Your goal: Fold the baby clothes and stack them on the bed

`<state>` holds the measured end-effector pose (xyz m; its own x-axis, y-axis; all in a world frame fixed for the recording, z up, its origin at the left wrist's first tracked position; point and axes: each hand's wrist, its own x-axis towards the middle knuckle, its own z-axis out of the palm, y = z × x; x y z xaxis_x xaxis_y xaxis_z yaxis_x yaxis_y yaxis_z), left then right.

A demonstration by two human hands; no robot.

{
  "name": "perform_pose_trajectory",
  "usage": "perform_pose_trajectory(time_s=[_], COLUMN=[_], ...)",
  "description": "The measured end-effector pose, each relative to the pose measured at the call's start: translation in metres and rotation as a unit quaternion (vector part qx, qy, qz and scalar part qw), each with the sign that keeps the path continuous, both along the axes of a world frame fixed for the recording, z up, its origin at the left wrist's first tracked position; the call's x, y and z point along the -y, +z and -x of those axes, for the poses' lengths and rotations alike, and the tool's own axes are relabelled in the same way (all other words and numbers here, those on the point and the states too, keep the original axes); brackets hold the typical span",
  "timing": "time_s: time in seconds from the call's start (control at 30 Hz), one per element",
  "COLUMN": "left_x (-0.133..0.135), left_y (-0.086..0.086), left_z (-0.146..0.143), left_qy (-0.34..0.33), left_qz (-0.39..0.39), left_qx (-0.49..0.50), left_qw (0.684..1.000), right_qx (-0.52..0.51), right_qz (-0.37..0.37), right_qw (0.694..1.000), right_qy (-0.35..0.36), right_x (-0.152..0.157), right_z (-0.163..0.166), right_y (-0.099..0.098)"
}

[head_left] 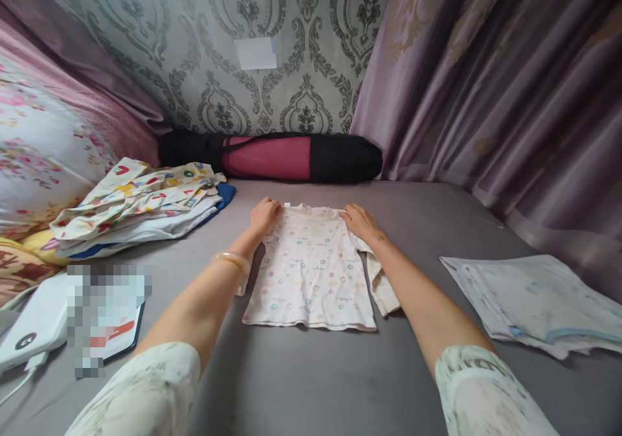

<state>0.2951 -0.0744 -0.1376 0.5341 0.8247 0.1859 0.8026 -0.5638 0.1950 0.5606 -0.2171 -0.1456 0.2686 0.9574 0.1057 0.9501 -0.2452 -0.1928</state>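
Observation:
A small white long-sleeved shirt [311, 267] with a pastel print lies spread out on the grey sheet, its neckline away from me and its hem towards me. My left hand [265, 217] is closed on its left shoulder, fingers curled at the cloth. At the opposite shoulder, my right hand [360, 221] grips the fabric, thumb side inward. The right sleeve [383, 287] hangs out from under my right forearm, bent downward. Most of the left sleeve is hidden behind my left arm; only a bit of its cuff shows.
Folded clothes [534, 300] lie at the right. A pile of printed clothes [146, 196] sits at the left beside a floral pillow [43, 138]. Nearer are a white power bank [36, 322] with a cable and a blurred phone [116, 326]. A black-and-red rolled bag [267, 157] lies along the wall.

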Motion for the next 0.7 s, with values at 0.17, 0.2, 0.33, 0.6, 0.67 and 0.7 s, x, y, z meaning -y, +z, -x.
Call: perform_pose_trajectory(time_s=[0.17, 0.2, 0.33, 0.6, 0.67, 0.7], left_x=[-0.002, -0.002, -0.003, -0.006, -0.007, -0.007], left_y=[0.0, 0.0, 0.0, -0.014, -0.018, -0.019], left_z=[-0.006, -0.008, -0.02, -0.048, -0.051, -0.051], left_qy=[0.028, 0.031, -0.002, -0.03, -0.037, -0.038], left_qz=[0.036, 0.04, 0.047, 0.041, 0.033, 0.028], left_qx=[-0.036, -0.04, -0.042, -0.002, 0.01, 0.016], left_qw=[0.998, 0.998, 0.998, 0.999, 0.999, 0.999], right_qx=[0.016, 0.019, -0.007, -0.028, -0.028, -0.027], right_qz=[0.015, 0.018, 0.03, 0.028, 0.015, 0.008], right_qw=[1.0, 1.0, 0.999, 0.999, 0.999, 0.999], right_qy=[-0.004, 0.002, 0.04, 0.03, 0.02, 0.015], right_x=[-0.007, -0.01, -0.022, -0.04, -0.04, -0.041], right_z=[0.0, 0.001, 0.011, 0.03, 0.03, 0.03], right_y=[0.001, 0.002, 0.008, 0.0, -0.004, -0.005])
